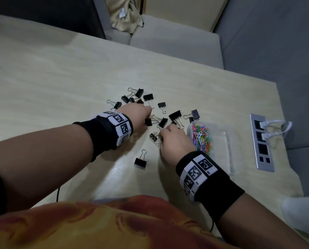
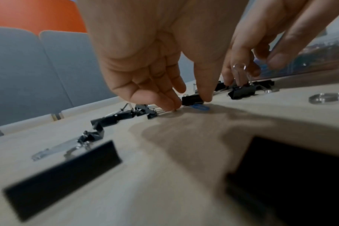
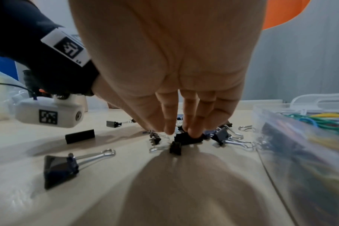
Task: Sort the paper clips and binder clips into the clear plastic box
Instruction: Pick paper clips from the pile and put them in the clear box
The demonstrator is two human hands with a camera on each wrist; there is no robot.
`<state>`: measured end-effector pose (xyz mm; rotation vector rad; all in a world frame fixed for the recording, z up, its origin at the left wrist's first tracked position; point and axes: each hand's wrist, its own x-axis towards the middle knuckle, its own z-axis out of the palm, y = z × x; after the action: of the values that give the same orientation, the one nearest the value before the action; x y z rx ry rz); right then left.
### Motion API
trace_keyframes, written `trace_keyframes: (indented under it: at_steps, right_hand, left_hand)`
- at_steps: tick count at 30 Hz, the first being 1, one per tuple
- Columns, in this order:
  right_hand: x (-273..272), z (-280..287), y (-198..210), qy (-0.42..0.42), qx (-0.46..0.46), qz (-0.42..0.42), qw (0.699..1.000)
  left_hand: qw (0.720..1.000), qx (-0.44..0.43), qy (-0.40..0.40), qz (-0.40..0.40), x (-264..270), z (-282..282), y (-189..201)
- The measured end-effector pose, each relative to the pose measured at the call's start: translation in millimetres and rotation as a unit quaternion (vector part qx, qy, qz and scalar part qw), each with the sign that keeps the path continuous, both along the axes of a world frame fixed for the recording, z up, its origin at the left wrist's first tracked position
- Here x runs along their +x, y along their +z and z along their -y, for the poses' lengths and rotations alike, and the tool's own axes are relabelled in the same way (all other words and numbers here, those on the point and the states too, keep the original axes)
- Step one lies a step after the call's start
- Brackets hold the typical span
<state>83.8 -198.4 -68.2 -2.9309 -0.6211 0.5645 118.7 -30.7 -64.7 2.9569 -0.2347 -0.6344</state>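
Several black binder clips (image 1: 148, 97) lie scattered on the pale table (image 1: 60, 78). The clear plastic box (image 1: 225, 141) stands to their right, with colourful paper clips (image 1: 202, 137) heaped in its near compartment. My left hand (image 1: 141, 114) reaches into the pile; its thumb and fingertips (image 2: 172, 105) pinch a small black binder clip (image 2: 192, 99), and a blue paper clip (image 2: 200, 107) lies just under it. My right hand (image 1: 171, 139) is beside the box (image 3: 300, 137), fingers pointing down and pinching another black binder clip (image 3: 186, 138) by its body and wire handle (image 2: 239, 71).
One binder clip (image 1: 140, 160) lies apart near the front edge. A recessed socket strip (image 1: 261, 142) with white plugs (image 1: 272, 124) sits right of the box, close to the table's right edge. Grey seat cushions (image 1: 177, 44) lie beyond the far edge. The left wrist camera (image 3: 48, 114) hangs low over the table.
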Motion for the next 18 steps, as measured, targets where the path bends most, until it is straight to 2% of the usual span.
trace_keyframes:
  at_steps: [7, 12, 14, 18]
  right_hand:
    - [9, 2, 7, -0.072, 0.073, -0.007, 0.995]
    - [3, 26, 17, -0.138, 0.13, 0.027, 0.981]
    - [2, 43, 21, -0.186, 0.128, 0.051, 0.973]
    - [0, 80, 26, -0.281, 0.088, 0.089, 0.952]
  left_hand:
    - [0.998, 0.053, 0.005, -0.014, 2, 20, -4]
    - [0.997, 0.052, 0.041, -0.041, 1, 30, -6]
    - [0.995, 0.067, 0.045, -0.061, -2, 34, -2]
    - [0.989, 0.118, -0.005, -0.088, -6, 39, 4]
